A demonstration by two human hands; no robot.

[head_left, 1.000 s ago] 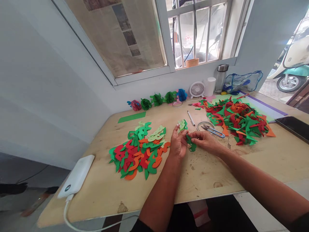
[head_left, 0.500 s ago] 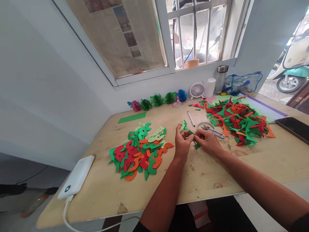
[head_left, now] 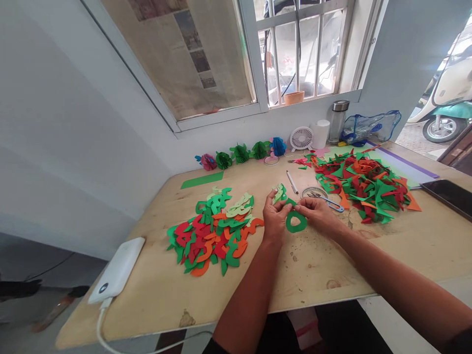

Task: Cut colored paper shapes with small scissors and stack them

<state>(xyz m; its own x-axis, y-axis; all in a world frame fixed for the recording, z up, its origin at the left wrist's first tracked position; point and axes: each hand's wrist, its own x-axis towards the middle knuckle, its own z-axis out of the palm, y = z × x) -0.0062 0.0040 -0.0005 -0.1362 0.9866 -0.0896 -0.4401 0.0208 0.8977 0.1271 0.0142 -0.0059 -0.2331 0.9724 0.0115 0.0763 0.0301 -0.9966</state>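
Observation:
A green paper cutout (head_left: 296, 228) with a ring-shaped lower part hangs between my two hands, just above the table. My left hand (head_left: 275, 216) pinches its upper left edge, and my right hand (head_left: 316, 213) pinches the upper right. The fingers cover part of its top. Light green cut pieces (head_left: 280, 191) lie right behind my left hand. Beyond my right hand are small scissors (head_left: 326, 199) with a pale blue handle, beside a roll of clear tape (head_left: 309, 190). To the left spreads a pile of curved red, green and orange paper cutouts (head_left: 210, 236).
Paper scraps (head_left: 368, 182) are heaped at the right, near a phone (head_left: 448, 194). A white pen (head_left: 292, 181) lies behind the hands. Honeycomb paper turtles (head_left: 241, 153), a small fan (head_left: 301, 138) and a glass bottle (head_left: 338, 123) line the wall. A power bank (head_left: 117, 269) sits at the left edge.
The green cutout has opened out and turned so its ring faces me. Both hands have shifted slightly, the left one a little to the left, still pinching the paper.

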